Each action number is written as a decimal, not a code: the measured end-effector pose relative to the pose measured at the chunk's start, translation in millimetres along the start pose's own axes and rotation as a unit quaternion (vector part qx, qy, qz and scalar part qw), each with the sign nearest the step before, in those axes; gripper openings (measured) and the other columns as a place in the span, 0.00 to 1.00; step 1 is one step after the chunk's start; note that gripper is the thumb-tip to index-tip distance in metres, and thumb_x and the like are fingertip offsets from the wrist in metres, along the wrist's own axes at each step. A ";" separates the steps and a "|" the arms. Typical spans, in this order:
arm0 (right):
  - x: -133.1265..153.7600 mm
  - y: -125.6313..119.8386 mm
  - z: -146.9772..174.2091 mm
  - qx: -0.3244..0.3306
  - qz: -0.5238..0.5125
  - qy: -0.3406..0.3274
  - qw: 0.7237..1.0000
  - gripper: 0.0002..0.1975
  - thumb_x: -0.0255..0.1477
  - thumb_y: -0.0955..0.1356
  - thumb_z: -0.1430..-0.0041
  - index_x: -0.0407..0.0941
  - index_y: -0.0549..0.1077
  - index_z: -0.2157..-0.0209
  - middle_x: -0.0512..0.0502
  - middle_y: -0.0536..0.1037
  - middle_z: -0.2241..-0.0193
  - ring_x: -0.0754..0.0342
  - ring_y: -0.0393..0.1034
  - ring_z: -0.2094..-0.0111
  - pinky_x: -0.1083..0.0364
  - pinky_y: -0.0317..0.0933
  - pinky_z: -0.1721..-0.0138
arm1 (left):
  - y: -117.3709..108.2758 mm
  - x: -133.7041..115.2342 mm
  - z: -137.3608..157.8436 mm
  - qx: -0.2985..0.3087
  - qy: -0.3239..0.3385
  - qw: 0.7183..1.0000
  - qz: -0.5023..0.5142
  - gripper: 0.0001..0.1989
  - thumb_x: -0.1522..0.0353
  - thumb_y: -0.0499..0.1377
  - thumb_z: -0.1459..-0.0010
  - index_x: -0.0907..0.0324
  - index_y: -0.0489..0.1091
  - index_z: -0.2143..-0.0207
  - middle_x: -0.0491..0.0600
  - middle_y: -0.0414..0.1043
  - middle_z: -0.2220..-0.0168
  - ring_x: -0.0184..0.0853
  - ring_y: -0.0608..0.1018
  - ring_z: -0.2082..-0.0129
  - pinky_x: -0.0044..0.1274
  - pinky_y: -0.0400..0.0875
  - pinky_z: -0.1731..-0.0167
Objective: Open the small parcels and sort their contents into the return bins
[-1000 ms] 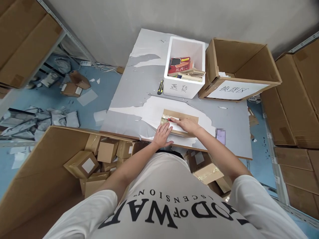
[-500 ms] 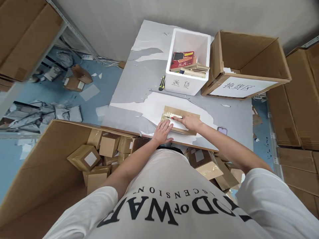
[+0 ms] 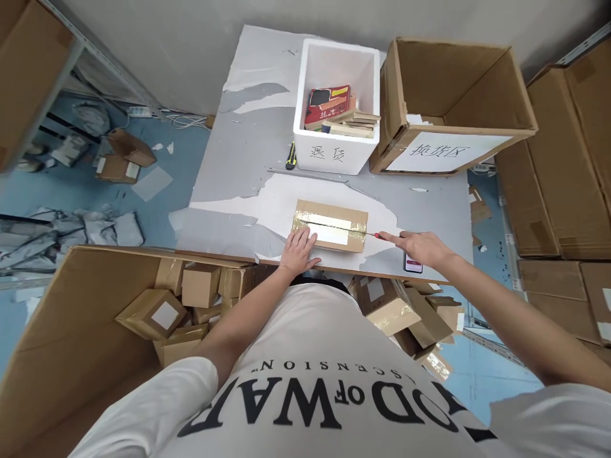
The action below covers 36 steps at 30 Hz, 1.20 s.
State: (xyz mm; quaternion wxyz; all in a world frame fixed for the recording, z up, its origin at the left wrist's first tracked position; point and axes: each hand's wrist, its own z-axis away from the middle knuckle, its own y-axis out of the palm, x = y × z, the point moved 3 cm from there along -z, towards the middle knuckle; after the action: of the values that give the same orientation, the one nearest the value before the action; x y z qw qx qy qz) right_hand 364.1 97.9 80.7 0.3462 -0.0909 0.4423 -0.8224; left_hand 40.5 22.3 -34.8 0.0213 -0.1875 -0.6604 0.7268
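A taped cardboard box (image 3: 357, 243) with a white label lies on the table in front of me. A dark slit runs lengthwise through its tape and label. My left hand (image 3: 299, 250) lies flat over the box's left near corner, fingers stretched out. My right hand (image 3: 422, 247) is closed round a slim red-handled knife (image 3: 379, 236). Its thin tip points left at the box's right end, where the slit comes out; whether it touches the tape I cannot tell. Under the right hand a phone (image 3: 413, 263) lies near the table's front edge.
A white foam box (image 3: 333, 152) holding several books stands at the back, beside a large open carton (image 3: 453, 121). A yellow-black box cutter (image 3: 291, 155) lies left of the foam box. Below the table edge, a big carton (image 3: 48, 356) holds several small boxes.
My right hand has drawn the knife rightward along the box, from its left part to beyond its right end. A slit now shows in the tape. My left hand stays on the box.
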 end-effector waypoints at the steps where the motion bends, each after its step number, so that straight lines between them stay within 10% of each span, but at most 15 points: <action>1: -2.8 4.2 3.6 -0.009 -0.006 0.002 1.000 0.41 0.18 0.57 0.42 0.64 0.41 0.34 0.45 0.74 0.65 0.54 0.69 0.75 0.57 0.47 0.75 | 0.7 0.3 -0.1 -0.002 -0.002 1.000 -0.003 0.42 0.49 0.56 0.46 0.59 0.52 0.35 0.60 0.50 0.34 0.50 0.54 0.34 0.40 0.41 0.36; 12: -7.5 40.7 32.1 -0.153 -0.227 0.088 0.958 0.28 0.31 0.57 0.35 0.58 0.51 0.35 0.43 0.76 0.62 0.51 0.70 0.69 0.57 0.58 0.71 | -6.6 -2.8 -1.3 -0.044 0.003 0.999 -0.013 0.41 0.47 0.55 0.47 0.62 0.57 0.38 0.63 0.54 0.36 0.52 0.58 0.37 0.42 0.45 0.40; 20: 55.2 102.8 1.1 -0.198 -0.733 0.173 0.627 0.36 0.43 0.62 0.40 0.52 0.48 0.33 0.48 0.73 0.68 0.60 0.63 0.83 0.58 0.60 0.83 | -38.1 -2.4 -26.1 -0.044 -0.004 0.999 0.000 0.39 0.45 0.56 0.51 0.62 0.63 0.44 0.65 0.60 0.41 0.55 0.61 0.41 0.43 0.49 0.43; 23: 72.3 99.6 -11.9 -0.203 -0.788 0.157 0.560 0.39 0.45 0.64 0.42 0.52 0.48 0.33 0.50 0.72 0.69 0.61 0.62 0.83 0.59 0.59 0.84 | -43.2 1.7 -38.9 -0.038 0.009 0.999 -0.024 0.48 0.43 0.58 0.56 0.63 0.57 0.39 0.65 0.51 0.36 0.57 0.52 0.35 0.45 0.43 0.41; 36: 75.5 88.7 -14.9 -0.189 -0.799 0.128 0.556 0.38 0.45 0.67 0.44 0.53 0.52 0.34 0.53 0.71 0.72 0.62 0.62 0.83 0.60 0.59 0.85 | -39.6 8.8 -48.4 -0.012 -0.008 1.000 -0.012 0.55 0.38 0.56 0.58 0.63 0.52 0.35 0.62 0.47 0.33 0.55 0.43 0.32 0.41 0.60 0.44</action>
State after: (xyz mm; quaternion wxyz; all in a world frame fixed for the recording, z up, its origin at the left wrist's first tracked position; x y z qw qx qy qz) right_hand 344.6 26.0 -10.1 -0.5386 -0.3638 0.3733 -0.6620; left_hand 38.3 75.8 -1.4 0.0227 -0.1741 -0.6717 0.7197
